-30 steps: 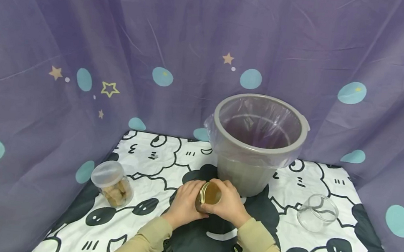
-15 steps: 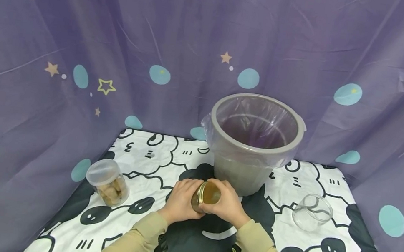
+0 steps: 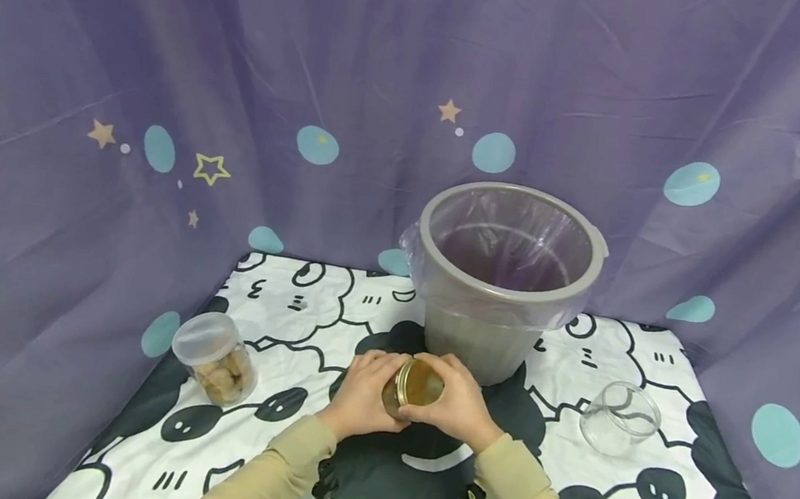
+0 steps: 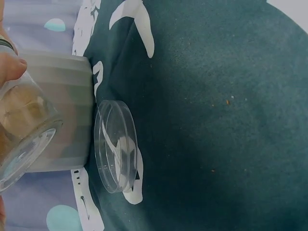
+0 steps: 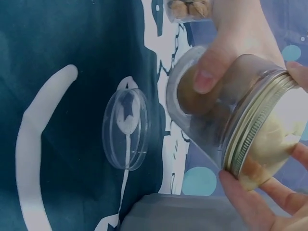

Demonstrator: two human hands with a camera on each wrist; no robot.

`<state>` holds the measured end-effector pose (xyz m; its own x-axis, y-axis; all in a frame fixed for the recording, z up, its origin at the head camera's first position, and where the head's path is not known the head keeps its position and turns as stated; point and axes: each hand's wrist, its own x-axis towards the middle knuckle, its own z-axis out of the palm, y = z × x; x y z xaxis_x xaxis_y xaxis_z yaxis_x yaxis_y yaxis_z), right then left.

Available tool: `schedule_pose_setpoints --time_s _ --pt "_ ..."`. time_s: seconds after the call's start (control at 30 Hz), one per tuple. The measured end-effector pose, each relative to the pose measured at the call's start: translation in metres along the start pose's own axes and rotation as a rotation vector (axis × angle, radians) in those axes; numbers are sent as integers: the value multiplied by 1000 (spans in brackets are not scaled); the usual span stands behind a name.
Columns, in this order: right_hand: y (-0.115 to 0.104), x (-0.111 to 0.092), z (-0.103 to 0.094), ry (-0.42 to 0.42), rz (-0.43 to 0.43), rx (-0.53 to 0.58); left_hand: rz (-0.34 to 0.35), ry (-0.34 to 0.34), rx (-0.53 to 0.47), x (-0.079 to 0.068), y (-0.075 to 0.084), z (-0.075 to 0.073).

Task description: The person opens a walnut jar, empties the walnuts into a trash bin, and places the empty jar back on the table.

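Between my hands is a clear jar with brown pieces inside, tilted so that its gold screw lid faces right. My left hand grips the jar's body, its thumb pressed along the side. My right hand holds the lid by its rim with spread thumb and fingers. Below them a shallow clear round dish or lid lies on the cloth; in the head view it is hidden behind the hands.
Just behind my hands stands a grey bin lined with a clear bag. On the left is another clear jar of brown pieces with a translucent lid. A clear open container sits on the right. Purple curtain encloses the table.
The head view has shifted slightly, moving the scene a little left. Both hands keep their hold on the jar and lid in almost the same place.
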<state>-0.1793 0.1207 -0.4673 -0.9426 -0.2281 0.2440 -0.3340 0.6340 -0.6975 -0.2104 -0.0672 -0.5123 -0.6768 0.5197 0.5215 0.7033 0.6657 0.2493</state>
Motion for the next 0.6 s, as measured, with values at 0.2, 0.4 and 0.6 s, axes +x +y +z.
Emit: schedule_pose_setpoints --time_s 0.2,0.4,0.6 --pt "3 0 0 29 -41 -8 31 40 14 3 -2 2" --pt "7 -2 -1 73 -78 -30 53 31 31 6 -1 2" --pt "6 -1 0 81 -106 -28 47 15 46 9 -2 -2"
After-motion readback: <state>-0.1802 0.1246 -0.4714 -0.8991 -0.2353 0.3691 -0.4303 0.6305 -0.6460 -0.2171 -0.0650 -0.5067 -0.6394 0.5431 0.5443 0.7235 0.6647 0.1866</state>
